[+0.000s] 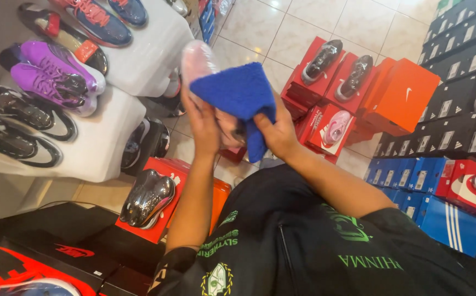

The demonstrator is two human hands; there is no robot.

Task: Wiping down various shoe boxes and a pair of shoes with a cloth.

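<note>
Above the orange shoe boxes (194,192) on the floor, I see a pale pink shoe (199,63) held up at chest height, toe pointing away, with a blue cloth (238,90) draped over its near side. Left hand (205,129) is clamped on the shoe from below; right hand (276,134) is closed on the cloth, pressing it against the shoe. Left of the boxes, a white shelf (112,137) carries purple shoes (57,77).

Left hand (204,127) holding pink shoe (198,61), right hand (278,133) pressing blue cloth (240,93)
</note>
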